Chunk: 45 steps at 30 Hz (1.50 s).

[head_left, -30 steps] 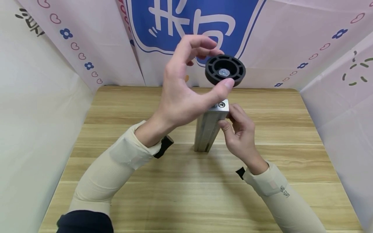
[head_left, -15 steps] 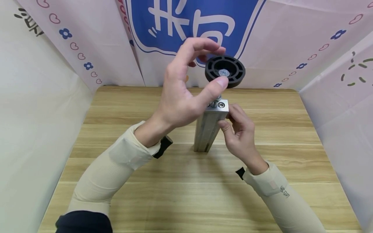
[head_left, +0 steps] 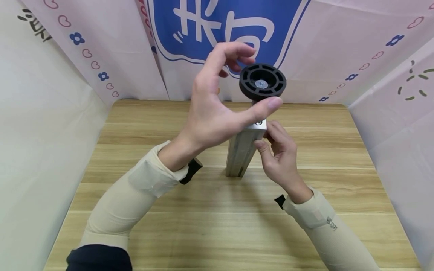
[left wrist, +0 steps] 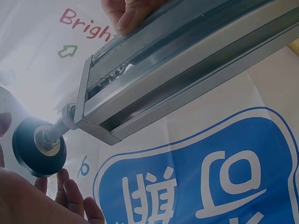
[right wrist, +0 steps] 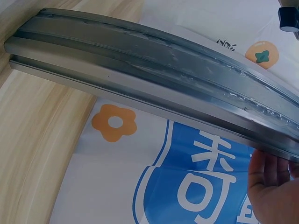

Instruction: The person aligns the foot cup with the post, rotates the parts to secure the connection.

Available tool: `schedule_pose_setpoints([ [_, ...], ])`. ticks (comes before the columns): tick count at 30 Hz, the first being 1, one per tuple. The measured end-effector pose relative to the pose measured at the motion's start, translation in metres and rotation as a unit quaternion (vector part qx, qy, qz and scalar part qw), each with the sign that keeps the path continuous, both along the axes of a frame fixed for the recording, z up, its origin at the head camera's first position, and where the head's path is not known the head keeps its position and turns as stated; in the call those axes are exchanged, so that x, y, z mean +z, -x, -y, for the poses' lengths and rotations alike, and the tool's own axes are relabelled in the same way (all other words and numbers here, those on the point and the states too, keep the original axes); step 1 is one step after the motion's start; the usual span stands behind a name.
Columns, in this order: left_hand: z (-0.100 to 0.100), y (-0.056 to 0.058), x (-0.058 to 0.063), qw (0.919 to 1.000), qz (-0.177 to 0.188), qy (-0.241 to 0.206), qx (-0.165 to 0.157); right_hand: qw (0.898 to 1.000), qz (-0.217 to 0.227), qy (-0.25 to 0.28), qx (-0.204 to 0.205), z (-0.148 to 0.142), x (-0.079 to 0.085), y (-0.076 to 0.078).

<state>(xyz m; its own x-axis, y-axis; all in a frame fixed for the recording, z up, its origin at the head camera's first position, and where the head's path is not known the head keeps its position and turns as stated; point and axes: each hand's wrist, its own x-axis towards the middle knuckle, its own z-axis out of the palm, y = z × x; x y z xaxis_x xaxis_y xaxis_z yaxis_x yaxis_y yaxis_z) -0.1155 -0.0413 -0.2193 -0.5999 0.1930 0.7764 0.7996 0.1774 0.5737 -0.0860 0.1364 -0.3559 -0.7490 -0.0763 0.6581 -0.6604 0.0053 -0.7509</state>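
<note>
An aluminium profile (head_left: 239, 154) stands upright on the wooden table, with a metal plate across its top end. From that plate a threaded rod with a nut (left wrist: 69, 115) carries a round black levelling foot (head_left: 262, 83), which has a screw in its centre. My left hand (head_left: 213, 105) is spread around the foot, thumb straight at its near rim and fingers loosely bent behind it. Whether the thumb touches the rim I cannot tell. Near the top of the profile, my right hand (head_left: 279, 160) grips its right side between thumb and fingers; part of those fingers is hidden behind it.
The wooden table (head_left: 203, 226) reaches back to a printed cloth wall (head_left: 305, 67) with a blue sign. White cloth walls stand at the left (head_left: 44, 131) and right (head_left: 400, 131).
My left thumb moved left across the foot's rim, then swung back right to below it. Its fingers shifted slightly. My right hand and the profile stayed in place.
</note>
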Motion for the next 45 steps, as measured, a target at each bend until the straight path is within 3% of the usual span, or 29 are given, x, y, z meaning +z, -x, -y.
schedule_pose_setpoints([
  [12,-0.0009,0.0033,-0.0014,0.9997,-0.018,-0.004,-0.014,1.0,0.001,0.0,0.0,0.0001,0.0013,-0.001],
  [30,-0.0019,0.0005,-0.0052,0.9965,0.018,-0.028,-0.077,1.0,0.007,0.002,-0.003,0.001,0.0028,-0.003],
  [38,-0.0019,-0.0003,-0.0032,0.9992,0.002,-0.002,-0.04,1.0,0.006,0.001,-0.002,0.0004,0.0035,-0.0026],
  [45,-0.0043,0.0004,-0.0004,0.9995,-0.031,-0.012,0.002,1.0,0.001,0.005,-0.001,0.0004,0.003,-0.002],
])
